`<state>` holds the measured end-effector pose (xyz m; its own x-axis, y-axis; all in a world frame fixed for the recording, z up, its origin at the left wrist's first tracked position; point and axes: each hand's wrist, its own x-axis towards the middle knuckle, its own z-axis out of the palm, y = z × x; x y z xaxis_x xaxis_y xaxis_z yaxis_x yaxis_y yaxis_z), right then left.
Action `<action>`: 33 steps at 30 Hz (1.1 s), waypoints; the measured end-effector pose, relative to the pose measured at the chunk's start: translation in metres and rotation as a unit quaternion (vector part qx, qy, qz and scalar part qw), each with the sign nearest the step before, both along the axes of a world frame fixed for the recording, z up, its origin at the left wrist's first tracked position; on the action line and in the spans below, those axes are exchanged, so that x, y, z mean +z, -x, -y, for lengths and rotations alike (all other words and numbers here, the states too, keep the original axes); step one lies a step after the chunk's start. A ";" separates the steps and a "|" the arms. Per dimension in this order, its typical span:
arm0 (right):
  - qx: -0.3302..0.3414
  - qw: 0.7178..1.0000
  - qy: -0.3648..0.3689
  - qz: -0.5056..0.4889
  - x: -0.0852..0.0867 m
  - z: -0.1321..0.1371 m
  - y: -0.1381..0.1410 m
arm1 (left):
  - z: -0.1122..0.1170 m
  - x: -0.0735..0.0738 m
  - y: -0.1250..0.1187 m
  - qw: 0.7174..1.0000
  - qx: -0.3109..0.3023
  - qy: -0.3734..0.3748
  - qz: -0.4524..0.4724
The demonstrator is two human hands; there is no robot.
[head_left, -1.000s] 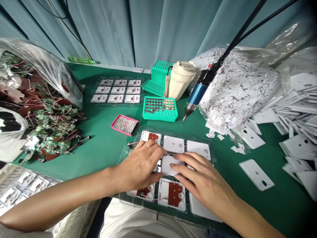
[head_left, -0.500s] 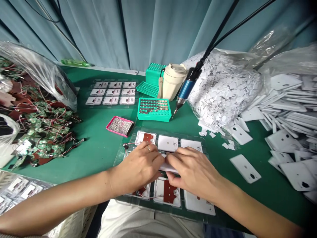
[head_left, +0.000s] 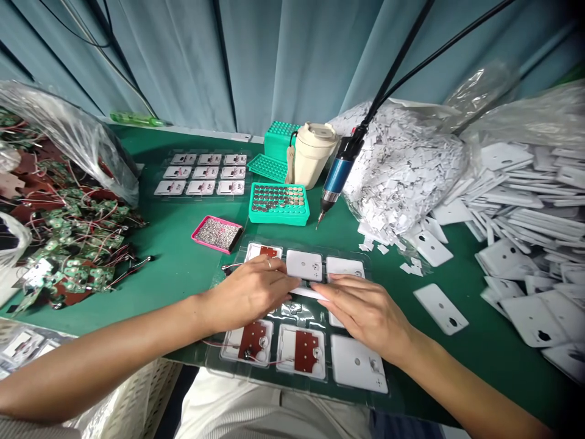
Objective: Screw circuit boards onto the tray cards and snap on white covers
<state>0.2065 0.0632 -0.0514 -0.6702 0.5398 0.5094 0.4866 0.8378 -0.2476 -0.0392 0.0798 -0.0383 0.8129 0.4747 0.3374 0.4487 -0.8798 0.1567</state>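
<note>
A clear plastic tray (head_left: pixel 292 314) lies on the green mat before me, with white cases in its pockets; some show red boards, others have white covers on. My left hand (head_left: pixel 249 292) and my right hand (head_left: pixel 365 311) meet over the tray's middle pocket. Between their fingertips they pinch a thin white cover (head_left: pixel 307 293), tilted on edge just above the pocket. A ring shows on my left hand.
A blue electric screwdriver (head_left: pixel 336 177) hangs from a cable behind the tray. A pink dish of screws (head_left: pixel 217 233), a teal battery tray (head_left: pixel 278 203), a cream cup (head_left: pixel 313 153), a second filled tray (head_left: pixel 201 174), green circuit boards (head_left: pixel 73 238) left, white covers (head_left: pixel 525 244) right.
Both hands lifted the white cover off the middle pocket and tipped it on edge. The view shifted, so the tray shows more of its near row.
</note>
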 end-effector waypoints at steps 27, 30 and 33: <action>-0.085 0.977 0.193 -0.024 0.021 0.014 0.009 | 0.023 0.009 -0.008 0.964 0.077 0.222 0.128; -0.078 0.966 0.244 -0.040 0.022 0.009 0.008 | 0.021 0.008 -0.007 0.963 0.071 0.227 0.123; -0.092 0.947 0.305 -0.046 0.019 0.000 0.007 | 0.013 0.008 -0.006 0.956 0.095 0.263 0.089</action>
